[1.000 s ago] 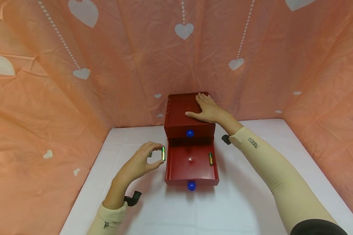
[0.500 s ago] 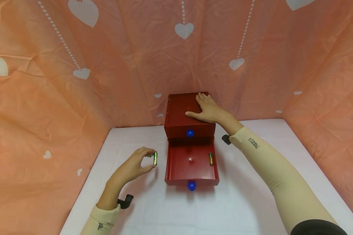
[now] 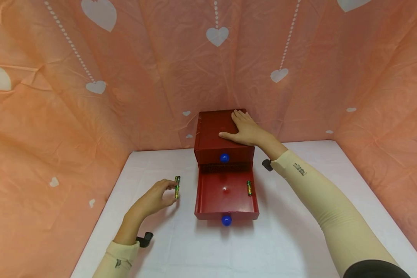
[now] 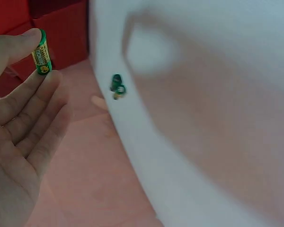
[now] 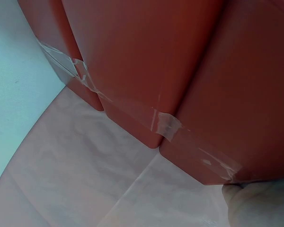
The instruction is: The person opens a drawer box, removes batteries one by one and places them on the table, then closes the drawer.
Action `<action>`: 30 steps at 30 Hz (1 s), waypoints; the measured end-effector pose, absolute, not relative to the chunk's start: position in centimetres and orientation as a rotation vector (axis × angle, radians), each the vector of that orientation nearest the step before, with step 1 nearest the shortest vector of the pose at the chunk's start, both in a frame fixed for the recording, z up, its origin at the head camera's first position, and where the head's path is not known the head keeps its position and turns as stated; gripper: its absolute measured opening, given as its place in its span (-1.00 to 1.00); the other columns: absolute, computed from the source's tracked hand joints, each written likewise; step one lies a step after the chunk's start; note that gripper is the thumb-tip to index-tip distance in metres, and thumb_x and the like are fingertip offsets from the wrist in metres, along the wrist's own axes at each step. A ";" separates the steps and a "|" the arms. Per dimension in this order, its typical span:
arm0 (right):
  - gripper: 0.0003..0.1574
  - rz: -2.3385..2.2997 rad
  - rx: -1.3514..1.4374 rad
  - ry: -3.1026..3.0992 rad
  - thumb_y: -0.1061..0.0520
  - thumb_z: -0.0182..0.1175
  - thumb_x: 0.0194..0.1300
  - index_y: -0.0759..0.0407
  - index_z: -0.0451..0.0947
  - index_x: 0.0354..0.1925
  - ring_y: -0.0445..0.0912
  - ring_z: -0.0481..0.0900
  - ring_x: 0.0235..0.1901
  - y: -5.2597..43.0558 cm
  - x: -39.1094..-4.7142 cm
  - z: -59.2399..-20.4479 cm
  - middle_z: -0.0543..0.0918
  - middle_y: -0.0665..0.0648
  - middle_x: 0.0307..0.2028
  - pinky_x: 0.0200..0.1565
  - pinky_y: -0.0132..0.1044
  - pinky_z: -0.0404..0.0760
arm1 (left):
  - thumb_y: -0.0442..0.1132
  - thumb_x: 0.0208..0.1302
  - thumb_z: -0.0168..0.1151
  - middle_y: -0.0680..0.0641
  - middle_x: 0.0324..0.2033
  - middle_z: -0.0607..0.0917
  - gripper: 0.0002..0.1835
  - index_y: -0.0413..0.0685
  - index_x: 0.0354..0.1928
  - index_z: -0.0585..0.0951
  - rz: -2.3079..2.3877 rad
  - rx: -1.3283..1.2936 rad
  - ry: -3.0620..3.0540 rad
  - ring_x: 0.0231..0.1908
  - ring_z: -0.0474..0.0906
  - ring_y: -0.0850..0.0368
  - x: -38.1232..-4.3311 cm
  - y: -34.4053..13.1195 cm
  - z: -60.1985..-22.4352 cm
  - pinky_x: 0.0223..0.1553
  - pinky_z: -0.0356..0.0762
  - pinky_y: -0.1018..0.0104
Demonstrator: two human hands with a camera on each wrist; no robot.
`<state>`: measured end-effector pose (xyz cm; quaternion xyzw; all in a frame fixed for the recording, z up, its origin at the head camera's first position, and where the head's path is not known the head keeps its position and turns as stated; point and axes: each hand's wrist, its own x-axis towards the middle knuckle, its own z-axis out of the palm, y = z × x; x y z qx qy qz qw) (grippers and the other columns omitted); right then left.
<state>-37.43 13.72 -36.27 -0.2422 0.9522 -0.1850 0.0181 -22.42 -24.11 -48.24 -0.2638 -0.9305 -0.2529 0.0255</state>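
Observation:
Thumb and fingertips of my left hand (image 3: 153, 199) pinch a small green and gold battery (image 4: 42, 59), held upright just left of the pulled-out drawer. More batteries (image 4: 117, 86) lie close together on the white table, just past the fingers; the head view shows them partly behind the hand. My right hand (image 3: 244, 129) rests spread on top of the red drawer cabinet (image 3: 213, 131). Its lower drawer (image 3: 212, 199) is pulled out, and one battery (image 3: 249, 188) lies in it along the right wall. The upper drawer, with a blue knob (image 3: 224, 158), is closed.
An orange cloth backdrop (image 3: 153, 96) with pale hearts rises behind the cabinet and at both sides. White cloth covers the table (image 3: 250, 251). Clear tape (image 5: 168, 124) joins the red sections of the cabinet's side. The drawer's blue knob (image 3: 226, 220) sticks out in front.
My left hand has moved left and slightly toward me with the battery, away from the drawer. The batteries on the table now show more clearly. My right hand has stayed in place.

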 end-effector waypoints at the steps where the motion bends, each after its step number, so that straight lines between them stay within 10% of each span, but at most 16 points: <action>1: 0.39 -0.575 -0.751 2.957 -0.56 0.05 0.47 0.37 -0.20 0.70 0.18 -0.35 0.71 13.7 -37.4 -36.3 -0.22 0.37 0.71 0.66 -0.01 -0.44 | -0.38 0.31 0.52 -0.21 0.04 0.70 -0.54 -0.32 0.20 0.62 -0.779 -0.819 -2.881 0.07 0.64 -0.23 -22.5 -24.2 -48.4 0.15 0.62 -0.17; 30: 0.39 -0.570 -0.765 2.968 -0.55 0.07 0.47 0.37 -0.18 0.70 0.18 -0.33 0.71 13.9 -38.1 -36.3 -0.19 0.37 0.71 0.66 0.01 -0.41 | -0.37 0.25 0.56 -0.19 -0.02 0.70 -0.52 -0.35 0.17 0.62 -0.766 -0.694 -3.101 0.04 0.64 -0.16 -24.4 -24.7 -50.9 0.20 0.61 -0.14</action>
